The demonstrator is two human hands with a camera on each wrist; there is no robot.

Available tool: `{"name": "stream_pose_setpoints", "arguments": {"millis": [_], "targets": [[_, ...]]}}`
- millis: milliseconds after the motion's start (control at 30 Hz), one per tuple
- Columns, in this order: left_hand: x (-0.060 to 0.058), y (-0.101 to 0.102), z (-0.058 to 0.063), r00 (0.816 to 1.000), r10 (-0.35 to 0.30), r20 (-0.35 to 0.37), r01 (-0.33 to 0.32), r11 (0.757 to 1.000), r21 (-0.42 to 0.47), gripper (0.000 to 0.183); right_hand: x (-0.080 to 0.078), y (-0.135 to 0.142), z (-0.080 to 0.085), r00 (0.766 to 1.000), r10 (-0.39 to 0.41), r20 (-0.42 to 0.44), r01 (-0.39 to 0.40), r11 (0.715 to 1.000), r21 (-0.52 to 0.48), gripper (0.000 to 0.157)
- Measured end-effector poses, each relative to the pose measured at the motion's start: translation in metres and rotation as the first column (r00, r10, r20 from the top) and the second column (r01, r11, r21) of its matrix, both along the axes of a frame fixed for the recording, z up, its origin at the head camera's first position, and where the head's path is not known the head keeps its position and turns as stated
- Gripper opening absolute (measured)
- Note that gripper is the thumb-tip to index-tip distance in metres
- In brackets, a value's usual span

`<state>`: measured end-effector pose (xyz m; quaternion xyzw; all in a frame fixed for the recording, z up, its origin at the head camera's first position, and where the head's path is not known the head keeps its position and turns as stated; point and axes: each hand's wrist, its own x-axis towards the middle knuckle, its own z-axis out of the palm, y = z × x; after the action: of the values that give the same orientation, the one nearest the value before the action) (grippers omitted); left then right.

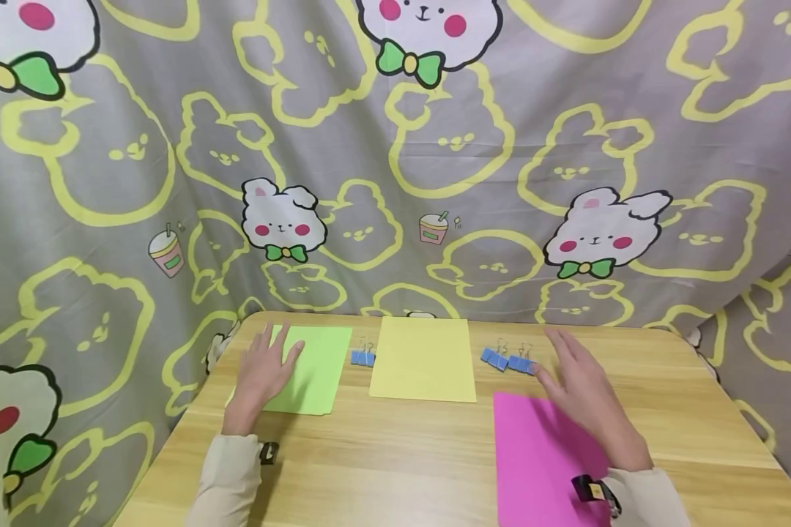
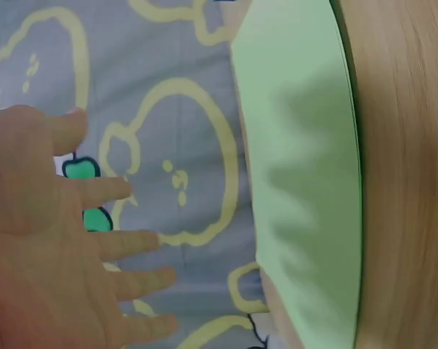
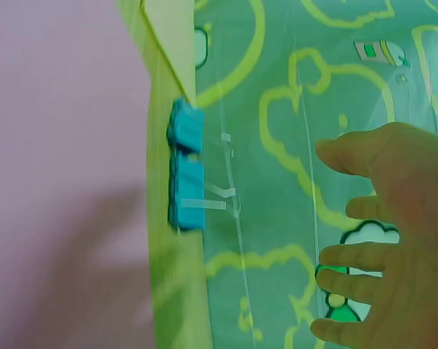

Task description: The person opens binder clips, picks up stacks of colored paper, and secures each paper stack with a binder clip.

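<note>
I saw the left hand (image 1: 264,369) and right hand (image 1: 587,388) empty, fingers extended — green paper (image 1: 316,369), I judged, would lift best edge-first.

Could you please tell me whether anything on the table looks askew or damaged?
Nothing looks damaged. It is only slightly untidy: the green paper has sheets that don't line up at the near edge, and the two blue clips right of the yellow paper sit slanted.
</note>
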<state>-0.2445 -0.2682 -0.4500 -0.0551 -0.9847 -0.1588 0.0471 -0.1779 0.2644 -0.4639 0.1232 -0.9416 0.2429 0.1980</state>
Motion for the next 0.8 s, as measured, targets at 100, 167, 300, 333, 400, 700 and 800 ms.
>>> {"name": "stream_pose_setpoints", "arguments": {"millis": [100, 167, 300, 333, 400, 700, 800], "targets": [[0.003, -0.005, -0.002, 0.999, 0.027, 0.037, -0.028, 0.999, 0.016, 0.072, -0.005, -0.017, 0.001, 0.999, 0.033, 0.006, -0.032, 0.998, -0.05, 0.074], [0.003, -0.009, -0.003, 0.997, 0.045, 0.067, -0.047, 0.999, 0.026, 0.072, -0.01, -0.031, 0.002, 0.999, 0.053, -0.009, -0.053, 0.995, -0.082, 0.072], [0.004, -0.02, -0.009, 0.978, 0.11, 0.175, -0.12, 0.992, 0.048, 0.075, -0.023, -0.063, 0.001, 0.989, 0.091, -0.113, -0.109, 0.98, -0.165, 0.066], [0.004, -0.024, -0.01, 0.971, 0.127, 0.202, -0.141, 0.988, 0.056, 0.075, -0.026, -0.071, 0.0, 0.985, 0.097, -0.141, -0.122, 0.976, -0.183, 0.064], [0.006, -0.029, -0.012, 0.956, 0.161, 0.247, -0.184, 0.98, 0.076, 0.077, -0.031, -0.089, -0.002, 0.979, 0.11, -0.169, -0.146, 0.966, -0.214, 0.062], [0.02, -0.037, -0.016, 0.922, 0.227, 0.313, -0.287, 0.945, 0.16, 0.078, -0.054, -0.161, -0.009, 0.976, 0.215, 0.028, -0.196, 0.929, -0.313, 0.062], [0.02, -0.035, -0.018, 0.921, 0.219, 0.321, -0.284, 0.944, 0.17, 0.08, -0.066, -0.18, -0.016, 0.964, 0.259, 0.065, -0.224, 0.916, -0.332, 0.063]]}}
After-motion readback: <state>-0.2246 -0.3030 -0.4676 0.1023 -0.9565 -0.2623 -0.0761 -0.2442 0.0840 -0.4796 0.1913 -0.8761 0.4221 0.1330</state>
